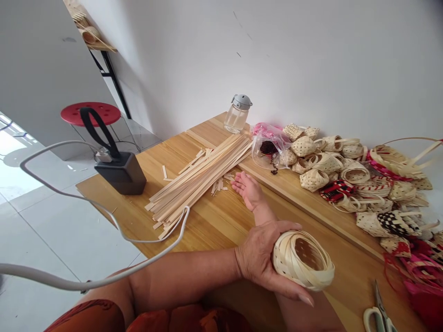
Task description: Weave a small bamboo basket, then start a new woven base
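Observation:
My left hand (259,256) holds a small round woven basket (294,263), made of pale flat strips, with its opening facing right and up. The fingers and thumb reach round both sides of it. Beneath my left wrist and palm, my right forearm crosses toward the back of the table. My right hand (247,189) is held out with fingers extended and nothing in it. It is beside short strip scraps (218,185) and a long bundle of flat pale strips (204,180).
Many small woven baskets (328,161) are piled along the wall at right, by a clear plastic bag (268,145). Scissors (379,309) lie front right. A lidded glass jar (237,115) stands behind. A black box (121,173) with a white cable (138,240) sits at left; a red stool (90,113) stands beyond.

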`<state>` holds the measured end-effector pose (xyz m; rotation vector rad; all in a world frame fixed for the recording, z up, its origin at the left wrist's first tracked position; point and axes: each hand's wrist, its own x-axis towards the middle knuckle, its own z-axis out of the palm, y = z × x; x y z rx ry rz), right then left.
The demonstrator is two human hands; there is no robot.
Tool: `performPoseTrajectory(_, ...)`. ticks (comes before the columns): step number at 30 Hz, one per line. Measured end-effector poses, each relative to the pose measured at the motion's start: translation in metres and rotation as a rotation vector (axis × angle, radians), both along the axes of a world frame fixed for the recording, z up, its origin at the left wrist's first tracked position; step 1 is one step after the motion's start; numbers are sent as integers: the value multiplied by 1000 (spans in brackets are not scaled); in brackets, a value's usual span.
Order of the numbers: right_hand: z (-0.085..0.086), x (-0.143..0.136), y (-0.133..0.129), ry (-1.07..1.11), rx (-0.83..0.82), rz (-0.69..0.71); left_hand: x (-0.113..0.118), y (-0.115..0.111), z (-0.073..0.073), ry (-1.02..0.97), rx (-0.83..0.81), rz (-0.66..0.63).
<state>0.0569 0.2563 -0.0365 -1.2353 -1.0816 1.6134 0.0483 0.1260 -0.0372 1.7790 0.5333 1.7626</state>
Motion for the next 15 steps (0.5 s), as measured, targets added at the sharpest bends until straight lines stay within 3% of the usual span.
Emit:
performPoseTrajectory(4, 8, -5, 7, 81, 13, 57, -1, 2, 2, -23, 21, 25)
performPoseTrajectory(10, 6, 24, 27, 16, -23, -119, 3, 1, -1, 18, 26, 32)
performPoseTrajectory(15, 0, -6, 30, 89, -32, -52, 1, 2, -1, 8, 50, 34)
